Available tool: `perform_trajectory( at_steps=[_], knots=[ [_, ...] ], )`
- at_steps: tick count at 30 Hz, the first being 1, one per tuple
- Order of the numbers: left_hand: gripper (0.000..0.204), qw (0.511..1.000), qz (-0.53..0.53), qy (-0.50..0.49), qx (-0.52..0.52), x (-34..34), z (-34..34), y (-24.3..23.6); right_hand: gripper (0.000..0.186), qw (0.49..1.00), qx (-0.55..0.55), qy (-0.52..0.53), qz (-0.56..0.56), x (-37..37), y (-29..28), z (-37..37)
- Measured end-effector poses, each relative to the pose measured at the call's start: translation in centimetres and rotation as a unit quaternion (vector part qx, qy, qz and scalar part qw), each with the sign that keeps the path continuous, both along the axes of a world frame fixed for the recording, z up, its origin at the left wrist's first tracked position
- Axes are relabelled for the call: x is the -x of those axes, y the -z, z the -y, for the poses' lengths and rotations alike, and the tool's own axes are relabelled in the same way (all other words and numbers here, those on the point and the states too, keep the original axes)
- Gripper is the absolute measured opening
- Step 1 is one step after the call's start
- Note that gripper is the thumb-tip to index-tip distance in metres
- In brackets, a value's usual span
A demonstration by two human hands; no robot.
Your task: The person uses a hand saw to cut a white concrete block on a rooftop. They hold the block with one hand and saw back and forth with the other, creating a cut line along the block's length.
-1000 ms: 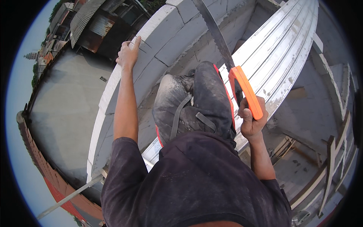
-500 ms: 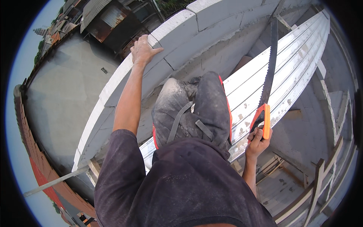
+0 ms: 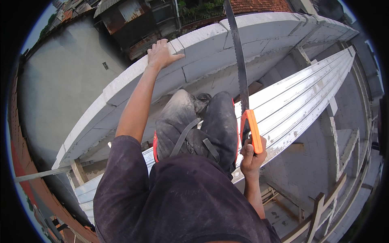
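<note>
A hand saw (image 3: 240, 65) with a long dark toothed blade and an orange handle stands nearly upright in my right hand (image 3: 252, 158), whose fingers are wrapped round the grip. The blade's tip reaches past the wall top at the upper edge of the view. My left hand (image 3: 161, 56) rests on the top edge of a light grey block wall (image 3: 210, 50), fingers over the far side and thumb spread out to the right. My knees are bent in front of the wall, above a ribbed white metal sheet (image 3: 291, 97).
Beyond the wall, a plastered grey surface (image 3: 69, 73) lies lower down, beside rusty sheet roofs (image 3: 125, 14) and a tiled roof (image 3: 259, 6). Down to the right are block partition walls (image 3: 334, 146) and wooden beams (image 3: 316, 218). A thin wooden bar (image 3: 44, 174) juts out at left.
My right hand has brought the saw leftward, and its blade now crosses in front of the wall top. My left hand stays on the wall. The view has turned somewhat to the right.
</note>
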State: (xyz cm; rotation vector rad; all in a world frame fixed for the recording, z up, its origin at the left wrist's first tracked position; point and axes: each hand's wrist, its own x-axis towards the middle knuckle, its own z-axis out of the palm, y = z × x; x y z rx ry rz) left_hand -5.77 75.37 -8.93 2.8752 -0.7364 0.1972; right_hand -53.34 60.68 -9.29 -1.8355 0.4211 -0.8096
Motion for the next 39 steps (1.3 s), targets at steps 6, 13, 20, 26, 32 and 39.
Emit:
perform_trajectory(
  at_steps=[6, 13, 20, 26, 32, 39],
  knots=[
    [0.101, 0.997, -0.030, 0.068, 0.021, -0.9, -1.7, -0.1, 0.044, 0.993, 0.093, -0.068, -0.030, -3.5, -1.8, -0.9],
    [0.092, 0.995, -0.062, 0.045, 0.056, 0.3, -1.9, -1.7, 0.041, 0.990, 0.091, -0.097, -0.043, -8.1, -3.5, -2.1],
    [0.085, 0.991, -0.048, 0.059, 0.112, 0.2, -2.5, -1.0, 0.053, 0.993, 0.034, -0.098, -0.054, -11.5, -4.5, -3.7],
    [0.086, 0.990, -0.098, 0.051, 0.091, -0.1, -2.6, -1.9, 0.050, 0.992, 0.058, -0.096, -0.052, -14.7, -4.2, -3.4],
    [0.083, 0.988, -0.101, 0.048, 0.102, -0.3, -2.6, -1.8, 0.049, 0.990, 0.061, -0.110, -0.064, -18.0, -4.1, -2.5],
    [0.083, 0.988, -0.095, 0.049, 0.112, -0.3, -2.4, -1.5, 0.050, 0.990, 0.068, -0.107, -0.067, -21.9, -4.3, -1.2]
  ],
)
